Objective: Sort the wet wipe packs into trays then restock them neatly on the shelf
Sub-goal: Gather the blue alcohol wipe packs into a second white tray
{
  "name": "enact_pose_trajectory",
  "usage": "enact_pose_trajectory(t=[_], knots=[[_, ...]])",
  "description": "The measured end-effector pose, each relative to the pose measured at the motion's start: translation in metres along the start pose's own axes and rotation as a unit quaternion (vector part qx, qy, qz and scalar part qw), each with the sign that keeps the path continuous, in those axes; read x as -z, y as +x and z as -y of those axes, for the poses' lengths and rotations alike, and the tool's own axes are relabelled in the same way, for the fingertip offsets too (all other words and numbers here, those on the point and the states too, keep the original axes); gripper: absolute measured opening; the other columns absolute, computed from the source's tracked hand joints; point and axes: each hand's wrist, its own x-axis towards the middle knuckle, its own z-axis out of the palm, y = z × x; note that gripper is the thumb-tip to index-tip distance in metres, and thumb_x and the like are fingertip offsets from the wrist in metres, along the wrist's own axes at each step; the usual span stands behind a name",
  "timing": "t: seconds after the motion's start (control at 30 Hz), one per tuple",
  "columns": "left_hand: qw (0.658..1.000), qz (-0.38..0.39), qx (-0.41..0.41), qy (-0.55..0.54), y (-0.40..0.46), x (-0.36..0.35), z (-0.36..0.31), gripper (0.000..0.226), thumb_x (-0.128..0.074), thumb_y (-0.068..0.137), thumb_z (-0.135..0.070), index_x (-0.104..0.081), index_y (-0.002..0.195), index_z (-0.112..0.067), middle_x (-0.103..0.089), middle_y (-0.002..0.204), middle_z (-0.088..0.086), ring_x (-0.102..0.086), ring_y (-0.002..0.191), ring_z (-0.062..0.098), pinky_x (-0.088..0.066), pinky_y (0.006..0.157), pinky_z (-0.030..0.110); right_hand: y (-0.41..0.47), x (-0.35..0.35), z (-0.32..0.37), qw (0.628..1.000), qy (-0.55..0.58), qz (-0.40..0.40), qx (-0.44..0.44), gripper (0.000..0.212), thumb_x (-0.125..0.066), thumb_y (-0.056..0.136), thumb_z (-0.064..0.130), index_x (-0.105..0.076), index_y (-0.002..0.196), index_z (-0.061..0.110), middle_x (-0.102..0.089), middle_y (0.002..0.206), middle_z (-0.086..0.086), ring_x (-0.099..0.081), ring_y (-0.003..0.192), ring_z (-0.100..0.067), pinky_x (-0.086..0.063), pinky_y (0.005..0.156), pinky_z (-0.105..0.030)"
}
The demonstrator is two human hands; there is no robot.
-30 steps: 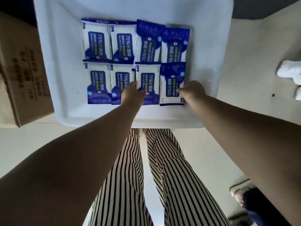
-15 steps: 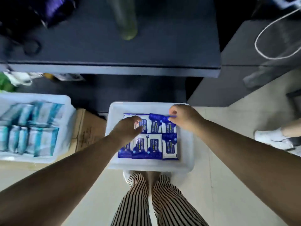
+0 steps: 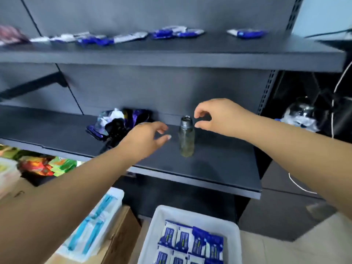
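Note:
Several blue and white wet wipe packs lie in rows in a white tray on the floor at the bottom. More blue packs lie scattered on the upper dark shelf. My left hand hovers over the middle shelf, fingers loosely extended, holding nothing. My right hand is raised beside a glass bottle, thumb and fingers curved with nothing between them. Neither hand touches the bottle.
A crumpled pile of dark and purple wrappers sits on the middle shelf left of the bottle. A second white tray with teal packs rests on a cardboard box at lower left. Colourful goods lie far left. Cables hang at right.
Both hands have left the packs in the tray and risen to the middle shelf. The view has tilted up from the tray to the shelves.

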Motion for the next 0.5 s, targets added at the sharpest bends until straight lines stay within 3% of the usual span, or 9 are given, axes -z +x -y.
enact_pose_trajectory(t=[0.17, 0.27, 0.37, 0.5], knots=[[0.994, -0.111, -0.020, 0.014, 0.031, 0.081, -0.003, 0.032, -0.058, 0.090, -0.029, -0.061, 0.116, -0.011, -0.064, 0.118, 0.002, -0.057, 0.103, 0.023, -0.031, 0.081, 0.018, 0.034, 0.071, 0.034, 0.995, -0.049, -0.077, 0.037, 0.025, -0.058, 0.088, 0.033, -0.059, 0.110, 0.021, -0.059, 0.116, 0.001, -0.050, 0.110, -0.017, -0.037, 0.094, -0.027], [0.988, -0.152, -0.030, 0.000, 0.056, 0.111, 0.008, 0.031, -0.058, 0.090, -0.029, -0.061, 0.115, -0.011, -0.065, 0.114, 0.001, -0.058, 0.090, 0.023, -0.031, 0.074, 0.017, 0.058, 0.098, 0.046, 0.992, -0.049, -0.111, 0.020, 0.026, -0.058, 0.089, 0.033, -0.059, 0.111, 0.020, -0.059, 0.118, 0.003, -0.050, 0.109, -0.014, -0.034, 0.085, -0.021], [0.984, -0.172, -0.040, -0.022, 0.092, 0.133, 0.033, 0.028, -0.059, 0.089, -0.028, -0.062, 0.111, -0.011, -0.066, 0.108, -0.002, -0.056, 0.092, 0.017, -0.028, 0.072, 0.011, 0.090, 0.104, 0.047, 0.989, -0.044, -0.139, -0.008, 0.025, -0.059, 0.088, 0.033, -0.061, 0.108, 0.019, -0.060, 0.115, 0.004, -0.052, 0.106, -0.012, -0.030, 0.072, -0.016], [0.984, -0.153, -0.025, -0.084, 0.145, 0.149, 0.077, 0.026, -0.061, 0.088, -0.029, -0.063, 0.107, -0.013, -0.063, 0.097, -0.005, -0.056, 0.092, 0.009, -0.033, 0.076, 0.012, 0.152, 0.092, 0.046, 0.990, -0.031, -0.121, -0.064, 0.023, -0.060, 0.088, 0.034, -0.061, 0.104, 0.018, -0.062, 0.108, 0.005, -0.053, 0.099, -0.011, -0.035, 0.075, -0.020]])
